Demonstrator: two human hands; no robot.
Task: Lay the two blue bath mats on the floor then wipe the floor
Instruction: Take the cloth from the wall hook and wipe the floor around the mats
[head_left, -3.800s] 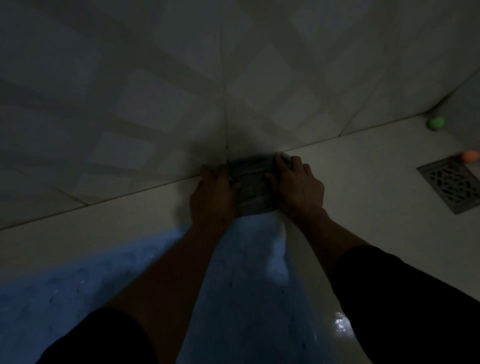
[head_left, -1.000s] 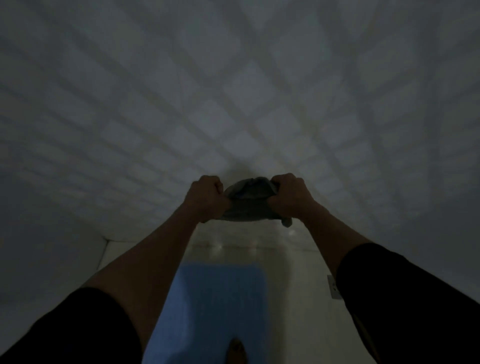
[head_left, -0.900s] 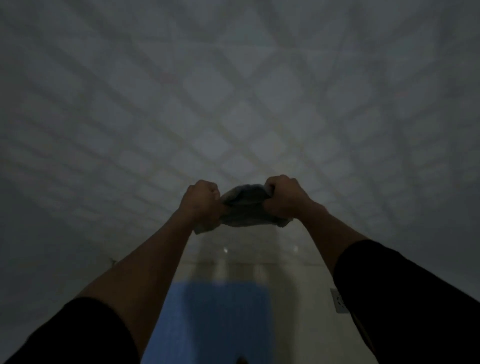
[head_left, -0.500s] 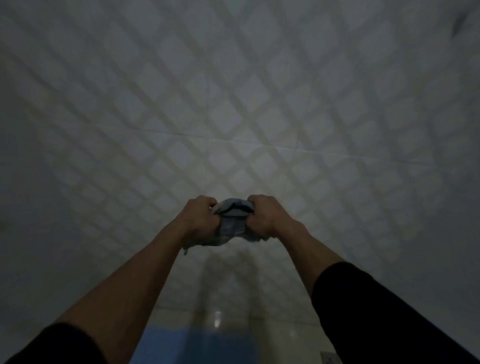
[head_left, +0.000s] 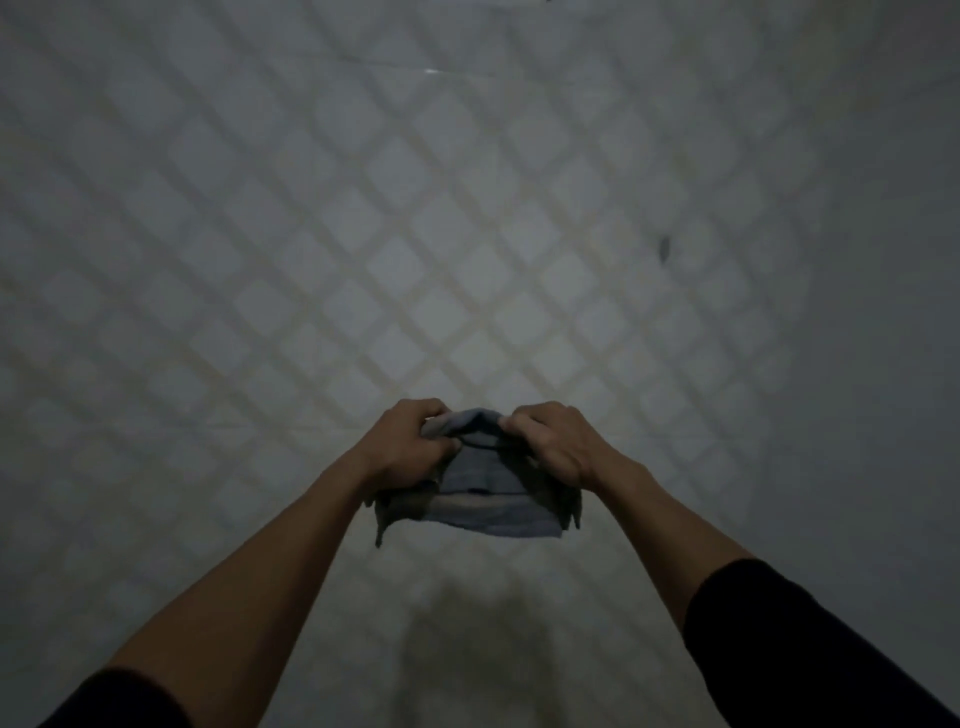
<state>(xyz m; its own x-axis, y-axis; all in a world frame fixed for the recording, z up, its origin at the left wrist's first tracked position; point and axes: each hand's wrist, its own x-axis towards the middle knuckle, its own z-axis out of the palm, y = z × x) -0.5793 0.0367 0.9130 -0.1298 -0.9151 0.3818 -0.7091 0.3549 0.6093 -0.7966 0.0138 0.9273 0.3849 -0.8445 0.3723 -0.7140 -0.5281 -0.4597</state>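
Both hands raised, fingers curled. Left hand (head_left: 410, 447) grips left edge of grey cloth (head_left: 483, 488); right hand (head_left: 550, 441) grips right edge. Cloth bunched between the hands, lower part hanging below them. Behind: diamond-patterned tiled wall (head_left: 467, 208), dim light.

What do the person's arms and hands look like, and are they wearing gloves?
No gloves: the left hand and right hand are bare, with no rings or watch showing. The forearms are bare too. Dark sleeves, black as far as the dim light shows, are pushed up, the left sleeve and right sleeve.
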